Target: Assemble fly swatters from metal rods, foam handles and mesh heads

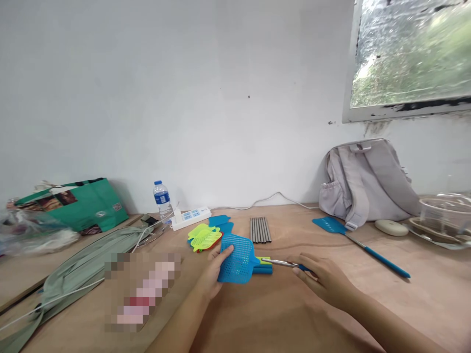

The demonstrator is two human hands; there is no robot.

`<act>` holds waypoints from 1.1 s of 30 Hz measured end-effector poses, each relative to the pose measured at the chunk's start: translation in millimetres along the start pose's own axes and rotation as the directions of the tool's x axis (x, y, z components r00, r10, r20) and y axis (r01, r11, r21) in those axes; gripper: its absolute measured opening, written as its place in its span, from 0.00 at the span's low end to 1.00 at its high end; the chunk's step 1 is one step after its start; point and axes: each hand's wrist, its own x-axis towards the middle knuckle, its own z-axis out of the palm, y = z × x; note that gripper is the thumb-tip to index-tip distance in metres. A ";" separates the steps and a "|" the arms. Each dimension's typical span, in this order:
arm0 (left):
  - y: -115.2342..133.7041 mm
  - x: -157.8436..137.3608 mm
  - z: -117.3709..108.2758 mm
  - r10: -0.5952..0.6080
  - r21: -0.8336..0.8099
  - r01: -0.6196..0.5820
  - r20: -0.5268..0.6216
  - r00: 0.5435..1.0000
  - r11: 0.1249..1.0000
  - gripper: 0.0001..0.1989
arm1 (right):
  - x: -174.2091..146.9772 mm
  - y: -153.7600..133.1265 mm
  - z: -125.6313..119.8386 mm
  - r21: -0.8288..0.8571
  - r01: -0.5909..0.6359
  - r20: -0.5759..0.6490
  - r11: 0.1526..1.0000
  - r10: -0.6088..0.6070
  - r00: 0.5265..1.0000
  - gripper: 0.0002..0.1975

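Observation:
My left hand (215,269) grips a blue fly swatter head (238,260) by its left edge, thumb on the perforated face. In my right hand (322,274) is a metal telescopic rod (277,263) with a blue handle, its fingers closed around the handle end. The rod's tip meets or nearly meets the narrow neck of the swatter head; I cannot tell whether it is inserted. Behind them lie blue and yellow-green handle tubes (264,269), partly hidden. A pile of yellow-green swatter heads (206,239) lies beyond my left hand, with blue heads (220,220) and a red one partly covered.
Metal rods (260,230) lie in a row at centre. A whole blue fly swatter (382,256) rests at right, before a grey backpack (371,181). A power strip (191,217), water bottle (162,198), green bag (88,206) and grey-green cloth (81,272) are on the left.

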 end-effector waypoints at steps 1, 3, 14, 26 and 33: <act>-0.2 0.6 0.1 -0.006 0.001 0.006 -0.006 1.000 1.000 0.16 | -0.1 -0.8 0.1 -0.023 0.012 0.015 1.000 -0.011 1.000 0.13; -0.9 2.0 -0.4 -0.016 0.003 0.016 -0.020 1.000 1.000 0.15 | -0.2 -1.7 0.0 -0.073 0.031 0.051 0.997 -0.027 0.998 0.14; -7.0 2.5 -0.1 -0.016 0.075 0.021 -0.071 0.997 0.997 0.18 | 0.4 11.5 1.5 -0.283 0.089 0.082 0.955 -0.069 0.994 0.14; -29.8 -5.8 2.5 0.187 0.467 -0.142 -0.051 0.981 0.873 0.17 | -2.3 9.4 -5.5 -0.260 0.161 0.071 0.952 -0.147 0.987 0.14; -23.7 -17.8 16.2 0.174 0.505 -0.058 -0.187 0.967 0.861 0.16 | -3.0 11.2 -3.6 -0.195 0.099 0.151 0.976 -0.070 0.986 0.16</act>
